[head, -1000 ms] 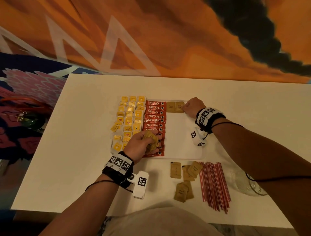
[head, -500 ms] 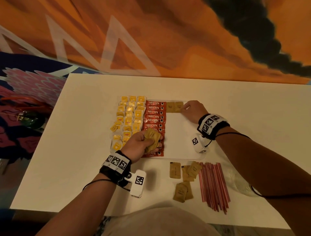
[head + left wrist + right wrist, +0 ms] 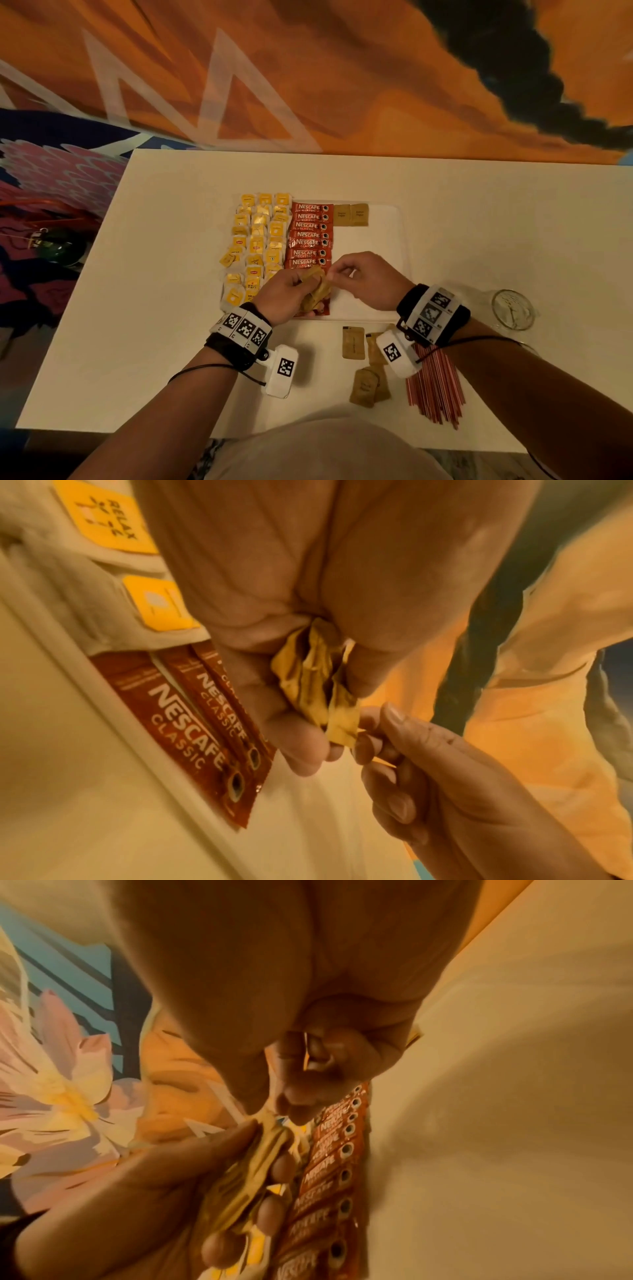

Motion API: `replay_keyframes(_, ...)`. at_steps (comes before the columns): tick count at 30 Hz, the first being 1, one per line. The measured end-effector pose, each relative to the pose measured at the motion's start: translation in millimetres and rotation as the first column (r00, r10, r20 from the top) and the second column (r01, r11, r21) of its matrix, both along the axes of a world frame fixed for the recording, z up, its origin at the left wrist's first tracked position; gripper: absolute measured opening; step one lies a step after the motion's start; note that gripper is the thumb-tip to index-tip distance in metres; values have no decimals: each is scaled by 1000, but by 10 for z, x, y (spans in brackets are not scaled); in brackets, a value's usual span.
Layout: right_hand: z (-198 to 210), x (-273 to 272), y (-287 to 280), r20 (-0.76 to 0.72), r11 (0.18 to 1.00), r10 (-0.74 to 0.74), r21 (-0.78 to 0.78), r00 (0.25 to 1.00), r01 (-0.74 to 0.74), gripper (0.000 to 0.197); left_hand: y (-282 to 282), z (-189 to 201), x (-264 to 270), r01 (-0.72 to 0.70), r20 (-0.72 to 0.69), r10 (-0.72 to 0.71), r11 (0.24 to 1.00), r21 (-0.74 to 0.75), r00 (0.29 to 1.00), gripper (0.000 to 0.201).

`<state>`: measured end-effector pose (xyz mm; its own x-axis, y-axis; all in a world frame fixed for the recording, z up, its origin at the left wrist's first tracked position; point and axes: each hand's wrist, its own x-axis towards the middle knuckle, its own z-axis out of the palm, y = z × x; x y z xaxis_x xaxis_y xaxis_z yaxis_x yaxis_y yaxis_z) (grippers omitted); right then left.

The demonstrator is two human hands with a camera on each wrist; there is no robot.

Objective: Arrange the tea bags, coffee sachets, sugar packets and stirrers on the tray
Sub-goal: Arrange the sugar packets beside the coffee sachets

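Centrally, left hand [image 3: 284, 298] clutching sugar packets [image 3: 317, 291] over tray [image 3: 373, 240], right hand [image 3: 370, 281] pinching one packet's end

Black wristbands [image 3: 239, 337] with checkered markers; thin cables.

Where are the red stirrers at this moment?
In the head view, the red stirrers lie on the table near its front edge, off the tray, right of the loose sugar packets.

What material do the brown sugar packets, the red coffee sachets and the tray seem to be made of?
Brown sugar packets: probably matte paper; they crumple with sharp creases in the left hand.
Red coffee sachets: likely glossy plastic or foil film; they show a slight sheen.
Tray: smooth and white, plastic or ceramic; I cannot tell which.
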<state>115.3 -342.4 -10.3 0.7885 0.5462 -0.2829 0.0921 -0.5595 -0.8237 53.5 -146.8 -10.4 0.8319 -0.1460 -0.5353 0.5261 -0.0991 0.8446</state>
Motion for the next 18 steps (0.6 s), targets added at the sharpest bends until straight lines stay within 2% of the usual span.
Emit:
replay_keyframes(5, -97, -176, 4, 39, 995, -64, -77, 997, 67, 12, -10, -14, -25, 10, -33, -10, 1000, -8, 999, 45)
replay_keyframes(9, -139, -238, 14, 33, 988, -119, -94, 992, 122, 16, -8, -64, -38, 31, 1, -31, 998, 47, 1000, 49)
replay_keyframes(14, -119, -280, 38, 33, 989, -123, -83, 992, 126, 19, 7, -114, -15, -5, 100, -10, 989, 150, 995, 47)
replay_keyframes(18, -116, -274, 54, 9, 993, -104, -50, 995, 104, 18, 5, -140, 15, -62, 96, 49, 989, 136, 994, 41)
